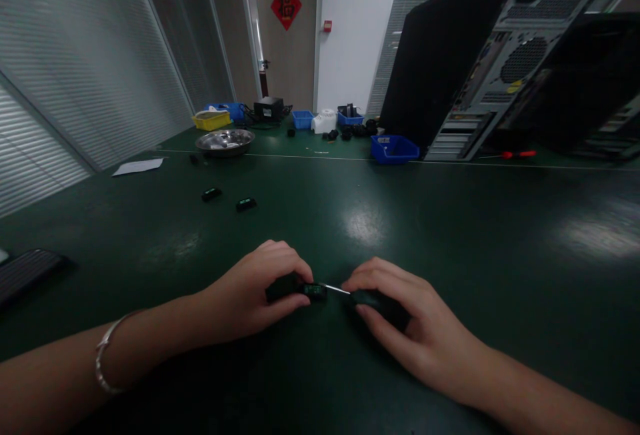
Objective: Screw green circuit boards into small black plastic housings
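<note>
Here, both forearms reach in from the bottom edge and meet low over the green table [450,235]. The left hand [250,295], a bangle on its wrist, curls palm-down with fingers and thumb pinched around a small black module [307,288] that shows a greenish face. The right hand [400,318] lies angled toward it, fingers closed around the dark handle of a screwdriver [370,298], whose thin metal shaft runs left and meets the module's end. Most of the module and handle is hidden under the fingers; the dim light blurs their detail.

Farther out lie two similar black modules [227,199], well apart from the hands. Beyond them sit a metal bowl [225,142], a blue bin [395,149] and, at right, tilted computer cases [500,68], cut off by the frame.
</note>
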The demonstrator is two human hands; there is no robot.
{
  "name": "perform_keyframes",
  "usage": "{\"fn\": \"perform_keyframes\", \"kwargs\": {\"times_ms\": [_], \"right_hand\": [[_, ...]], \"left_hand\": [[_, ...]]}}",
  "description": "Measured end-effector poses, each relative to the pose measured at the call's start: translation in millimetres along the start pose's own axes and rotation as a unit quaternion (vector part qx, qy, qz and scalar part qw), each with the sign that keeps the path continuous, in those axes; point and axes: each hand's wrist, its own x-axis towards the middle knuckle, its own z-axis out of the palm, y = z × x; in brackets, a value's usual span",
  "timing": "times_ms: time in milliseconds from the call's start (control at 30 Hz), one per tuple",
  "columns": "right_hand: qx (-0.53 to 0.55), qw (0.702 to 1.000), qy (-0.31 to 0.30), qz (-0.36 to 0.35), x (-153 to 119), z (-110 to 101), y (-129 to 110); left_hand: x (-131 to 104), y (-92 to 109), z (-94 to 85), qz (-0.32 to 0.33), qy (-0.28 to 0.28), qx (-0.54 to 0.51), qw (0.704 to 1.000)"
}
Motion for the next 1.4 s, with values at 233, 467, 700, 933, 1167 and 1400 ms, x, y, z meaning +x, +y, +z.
{"fn": "perform_keyframes", "kwargs": {"times_ms": [233, 467, 700, 933, 1167, 1400], "right_hand": [[-0.003, 1.0, 0.004, 0.007, 0.7, -0.2, 1.3], [0.001, 1.0, 0.011, 0.007, -1.3, 0.3, 1.5], [0.003, 1.0, 0.009, 0.007, 0.9, -0.2, 0.9], [-0.013, 1.0, -0.011, 0.017, 0.1, 0.3, -2.8], [-0.041, 0.998, -0.017, 0.035, 1.1, 0.3, -1.7], [-0.046, 0.998, -0.027, 0.041, 0.9, -0.4, -3.6]], "left_hand": [[-2.7, 1.2, -1.6, 0.007, -0.012, -0.01, 1.0], [-6.2, -4.0, 2.7, 0.041, -0.039, 0.009, 0.998], [-3.0, -2.2, 1.7, 0.019, -0.05, 0.018, 0.998], [-3.2, -2.6, 1.4, 0.005, -0.027, 0.006, 1.0], [-2.4, -5.9, -0.1, -0.023, -0.005, 0.012, 1.0], [-2.6, -2.8, 0.2, -0.019, -0.005, 0.005, 1.0]]}}
